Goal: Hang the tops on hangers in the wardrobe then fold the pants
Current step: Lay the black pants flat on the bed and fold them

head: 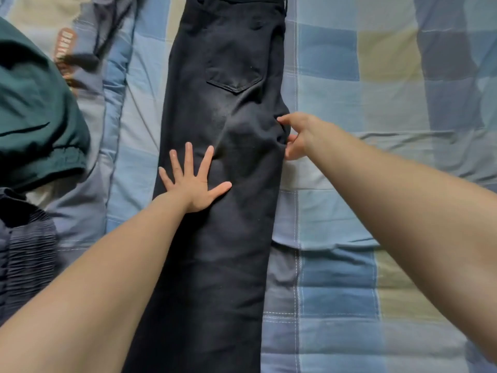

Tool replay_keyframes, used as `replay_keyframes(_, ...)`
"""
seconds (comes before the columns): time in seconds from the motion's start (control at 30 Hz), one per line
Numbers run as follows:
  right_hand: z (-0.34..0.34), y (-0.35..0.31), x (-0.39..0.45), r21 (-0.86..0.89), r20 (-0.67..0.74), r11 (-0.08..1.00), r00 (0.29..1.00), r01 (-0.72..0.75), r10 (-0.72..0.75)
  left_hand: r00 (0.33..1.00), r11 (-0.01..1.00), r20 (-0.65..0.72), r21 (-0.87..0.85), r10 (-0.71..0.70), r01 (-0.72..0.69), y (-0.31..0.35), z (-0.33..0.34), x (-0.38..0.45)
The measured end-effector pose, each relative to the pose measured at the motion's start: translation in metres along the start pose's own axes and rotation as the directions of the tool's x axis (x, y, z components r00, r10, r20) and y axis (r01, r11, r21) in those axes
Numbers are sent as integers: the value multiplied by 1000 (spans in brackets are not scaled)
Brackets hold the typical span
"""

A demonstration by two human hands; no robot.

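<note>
checked bedspread (349,109) | black pants (215,238) lengthwise, head-to-foot | left hand (193,189) flat, splayed mid-leg | right hand (298,135) pinching crotch edge, nearer

1. One view only: head-worn wide-angle camera, so no second view shares any part of the scene.
2. It looks forward and steeply down onto a bed covered by a checked quilt (363,109), which fills the frame edge to edge.
3. Both forearms enter from the bottom corners and converge toward frame centre; left hand (192,181) and right hand (298,135) sit mid-frame.
4. Black pants (215,238) run lengthwise up the centre, from bottom edge to top edge, cropped at both ends.
5. Close range: the forearms loom large at the lower edge; wide-angle stretch shows toward the borders.
6. Left margin catches a green garment (35,109), cut off by the frame.
</note>
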State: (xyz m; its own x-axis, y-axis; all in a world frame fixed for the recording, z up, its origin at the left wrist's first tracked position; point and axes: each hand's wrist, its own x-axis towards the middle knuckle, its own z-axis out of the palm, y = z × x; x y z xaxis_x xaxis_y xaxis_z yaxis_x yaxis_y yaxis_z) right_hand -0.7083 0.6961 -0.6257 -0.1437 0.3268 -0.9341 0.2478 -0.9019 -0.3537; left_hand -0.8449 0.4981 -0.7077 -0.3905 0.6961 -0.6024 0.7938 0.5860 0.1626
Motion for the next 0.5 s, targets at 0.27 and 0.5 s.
replay_keyframes(0.27, -121, -48, 9, 115, -424, 938, 870, 328, -252, 999, 999, 34, 12, -31, 30, 8, 1, 4)
replay_keyframes(0.5, -56, 24, 12, -98, 85, 995, 996, 8, 1, 998, 999, 49, 28, -40, 38, 9, 2, 5)
